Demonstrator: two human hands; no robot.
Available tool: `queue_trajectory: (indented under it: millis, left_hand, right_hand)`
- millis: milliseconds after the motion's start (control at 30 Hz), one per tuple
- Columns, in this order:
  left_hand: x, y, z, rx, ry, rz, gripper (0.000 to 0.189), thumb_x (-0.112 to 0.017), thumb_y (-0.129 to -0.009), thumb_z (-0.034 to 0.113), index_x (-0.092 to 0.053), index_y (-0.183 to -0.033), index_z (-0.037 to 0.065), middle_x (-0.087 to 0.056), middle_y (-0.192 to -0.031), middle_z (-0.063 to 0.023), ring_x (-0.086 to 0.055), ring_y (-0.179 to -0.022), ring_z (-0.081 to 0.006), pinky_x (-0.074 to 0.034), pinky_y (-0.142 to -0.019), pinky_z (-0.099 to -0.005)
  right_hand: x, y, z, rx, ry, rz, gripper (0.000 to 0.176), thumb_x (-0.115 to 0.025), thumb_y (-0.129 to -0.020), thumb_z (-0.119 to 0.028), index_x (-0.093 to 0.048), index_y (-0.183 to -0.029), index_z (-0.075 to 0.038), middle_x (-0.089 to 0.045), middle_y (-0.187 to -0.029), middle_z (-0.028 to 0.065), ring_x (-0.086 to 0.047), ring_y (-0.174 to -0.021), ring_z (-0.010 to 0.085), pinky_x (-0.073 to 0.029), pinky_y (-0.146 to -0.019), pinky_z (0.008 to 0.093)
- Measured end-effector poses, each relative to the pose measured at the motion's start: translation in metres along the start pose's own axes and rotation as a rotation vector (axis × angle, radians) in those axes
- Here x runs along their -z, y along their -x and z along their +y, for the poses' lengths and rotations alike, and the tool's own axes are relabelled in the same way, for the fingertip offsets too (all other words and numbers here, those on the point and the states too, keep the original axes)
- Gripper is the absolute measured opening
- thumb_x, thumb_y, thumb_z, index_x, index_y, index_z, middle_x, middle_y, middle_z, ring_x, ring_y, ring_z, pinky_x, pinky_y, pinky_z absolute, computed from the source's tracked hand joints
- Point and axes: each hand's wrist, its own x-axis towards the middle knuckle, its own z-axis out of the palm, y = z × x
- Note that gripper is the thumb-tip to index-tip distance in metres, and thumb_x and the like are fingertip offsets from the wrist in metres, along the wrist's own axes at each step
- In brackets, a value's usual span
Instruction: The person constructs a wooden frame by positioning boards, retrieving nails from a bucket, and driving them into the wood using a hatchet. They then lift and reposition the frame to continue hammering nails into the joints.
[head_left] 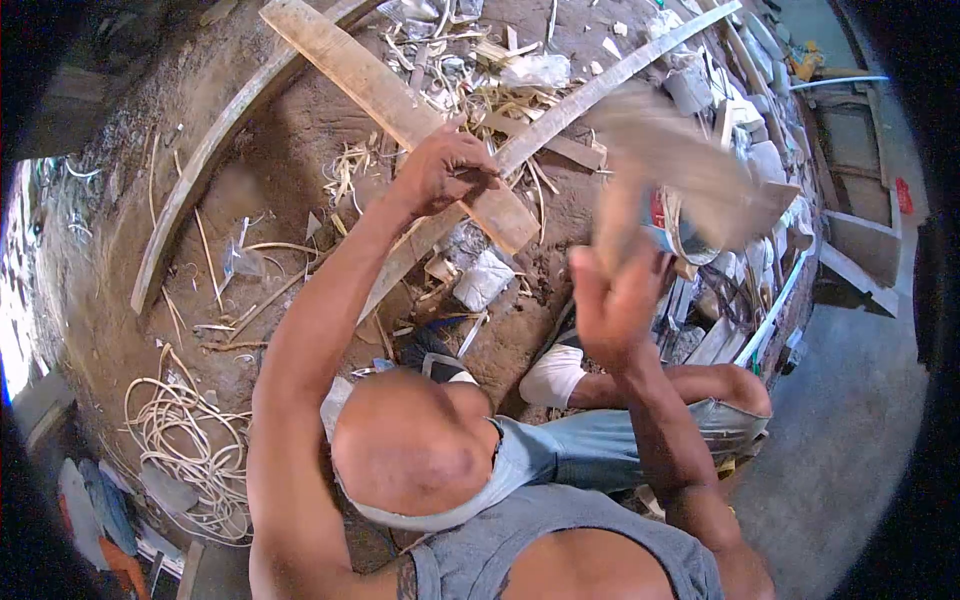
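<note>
Two wooden boards cross in front of me, a wide brown plank [360, 80] and a narrower pale strip [600, 90]. My left hand [450, 170] is closed on the wide plank near the crossing, with its fingers curled above the wood. Raised at the right, my right hand [620, 300] grips the handle of a wooden mallet [690, 165]. The mallet head is smeared by motion and hangs above the ground, apart from the boards. Below the crossing lies a white block [484, 280].
A curved wooden strip [215, 140] stands at the left. Coiled pale cord [190, 450] lies at the lower left. Wood shavings [500, 75] cover the ground beyond the boards, and scrap pieces [770, 170] are piled at the right. My crossed legs are close below.
</note>
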Motion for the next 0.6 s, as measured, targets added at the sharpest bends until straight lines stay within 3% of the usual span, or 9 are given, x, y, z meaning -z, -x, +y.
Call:
queue_trajectory:
  millis: [67,200,267,333,367,433,467,533,600]
  left_hand:
    - [-0.004,0.003,-0.005,0.02,0.024,0.012,0.035,-0.076,-0.057,0.016,-0.073,-0.092,0.018,-0.07,-0.092,-0.0019,-0.064,-0.095,-0.02,-0.02,-0.115,-0.0514]
    - [0.005,-0.003,0.006,0.019,0.047,-0.067,0.031,-0.075,-0.059,0.016,-0.072,-0.09,0.016,-0.069,-0.088,-0.0017,-0.064,-0.093,-0.0193,-0.022,-0.113,-0.0476]
    - [0.005,0.008,0.011,0.057,0.009,-0.058,0.028,-0.076,-0.065,0.019,-0.07,-0.092,0.013,-0.067,-0.103,-0.0046,-0.061,-0.101,-0.0222,-0.025,-0.111,-0.045]
    - [0.009,0.016,0.021,0.065,-0.222,0.424,0.053,-0.078,-0.071,0.029,-0.06,-0.115,0.008,-0.057,-0.122,-0.0133,-0.053,-0.114,-0.0278,-0.026,-0.11,-0.0463]
    - [0.01,0.009,0.025,0.059,-0.217,0.416,0.053,-0.078,-0.071,0.029,-0.06,-0.115,0.008,-0.057,-0.122,-0.0133,-0.053,-0.114,-0.0278,-0.026,-0.11,-0.0463]
    - [0.007,0.002,0.034,0.741,-0.207,1.277,0.092,-0.083,-0.069,0.036,-0.034,-0.136,-0.003,-0.044,-0.133,-0.0231,-0.044,-0.123,-0.0321,-0.031,-0.108,-0.0452]
    - [0.002,0.002,0.022,0.749,-0.204,1.283,0.092,-0.083,-0.069,0.036,-0.034,-0.136,-0.003,-0.044,-0.133,-0.0231,-0.044,-0.123,-0.0321,-0.031,-0.108,-0.0452]
    - [-0.002,-0.01,-0.016,0.878,0.458,1.24,0.111,-0.088,-0.064,0.034,-0.019,-0.137,-0.012,-0.042,-0.131,-0.0267,-0.045,-0.122,-0.0312,-0.038,-0.103,-0.0412]
    - [-0.012,-0.016,-0.039,0.972,0.48,1.205,0.104,-0.091,-0.06,0.031,-0.029,-0.13,-0.015,-0.05,-0.124,-0.0251,-0.052,-0.112,-0.0297,-0.044,-0.096,-0.038]
  right_hand:
    - [-0.006,-0.007,0.027,-0.294,0.433,-0.605,0.042,-0.057,-0.094,-0.022,-0.038,-0.116,0.007,-0.061,-0.082,0.0315,-0.06,-0.08,0.0509,-0.046,-0.068,0.0477]
    - [0.011,0.006,0.026,-0.252,0.252,-0.427,0.035,-0.056,-0.094,-0.027,-0.039,-0.105,0.001,-0.062,-0.082,0.0326,-0.06,-0.08,0.0517,-0.047,-0.067,0.0539]
    - [0.018,0.01,0.021,-0.211,0.174,-0.335,0.037,-0.057,-0.093,-0.028,-0.041,-0.109,0.001,-0.063,-0.085,0.0309,-0.062,-0.082,0.0497,-0.048,-0.067,0.052]
    - [0.027,0.008,0.011,-0.189,0.119,-0.316,0.042,-0.058,-0.092,-0.028,-0.041,-0.118,0.001,-0.064,-0.091,0.0295,-0.062,-0.086,0.0483,-0.049,-0.07,0.0498]
    - [0.027,0.01,0.015,-0.121,0.173,-0.302,0.048,-0.058,-0.092,-0.027,-0.038,-0.127,0.0,-0.064,-0.094,0.0295,-0.062,-0.09,0.0483,-0.049,-0.075,0.0498]
    - [0.019,0.013,0.015,-0.215,0.136,-0.35,0.051,-0.058,-0.091,-0.027,-0.036,-0.129,0.0,-0.063,-0.094,0.0301,-0.061,-0.092,0.0488,-0.048,-0.077,0.0503]
    - [0.013,0.012,0.014,-0.288,0.094,-0.394,0.054,-0.058,-0.091,-0.027,-0.034,-0.131,0.0,-0.063,-0.095,0.0307,-0.06,-0.093,0.0493,-0.048,-0.079,0.0509]
    - [0.0,0.012,0.024,-0.184,0.155,-0.377,0.053,-0.058,-0.092,-0.028,-0.034,-0.13,-0.001,-0.063,-0.094,0.0312,-0.06,-0.093,0.0506,-0.047,-0.079,0.0526]
    - [-0.008,0.009,0.035,-0.26,0.253,-0.533,0.052,-0.058,-0.092,-0.03,-0.034,-0.129,-0.003,-0.062,-0.094,0.0319,-0.059,-0.092,0.0511,-0.047,-0.077,0.0534]
